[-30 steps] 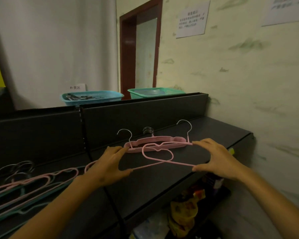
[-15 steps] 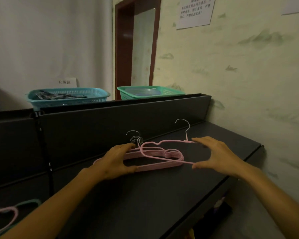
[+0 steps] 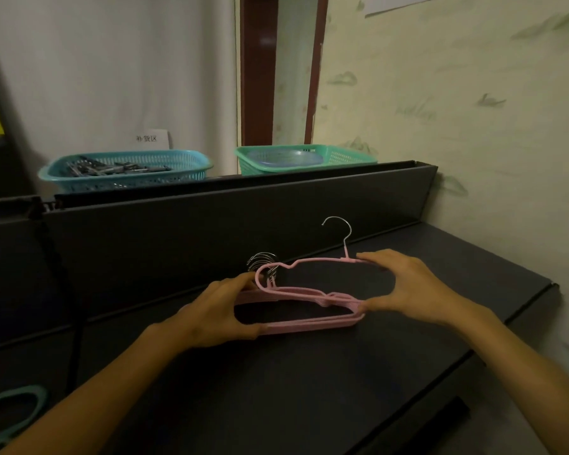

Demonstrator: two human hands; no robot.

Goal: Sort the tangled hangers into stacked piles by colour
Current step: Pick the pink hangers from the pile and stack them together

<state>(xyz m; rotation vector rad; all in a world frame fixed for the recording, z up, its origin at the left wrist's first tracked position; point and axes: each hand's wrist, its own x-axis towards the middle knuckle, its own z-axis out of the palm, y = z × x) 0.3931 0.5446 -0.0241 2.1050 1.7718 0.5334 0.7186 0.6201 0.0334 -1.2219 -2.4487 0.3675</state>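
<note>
A stack of pink hangers lies on the dark shelf, its metal hooks bunched at the back. One pink hanger sits tilted over the stack, its silver hook pointing up. My left hand grips the left end of the stack and the tilted hanger. My right hand holds that hanger's right end, fingers on its top bar and thumb at the stack's right end. A green hanger and a bit of a pink one lie at the far left edge.
Behind the shelf's raised back panel stand a blue basket with dark clips and a green basket holding a clear lid. A pale wall closes the right side. The shelf's front edge runs diagonally at lower right.
Both hands have brought the single pink hanger down onto the pink stack. The view has swung right, so the tangled hangers on the left are nearly out of sight.
</note>
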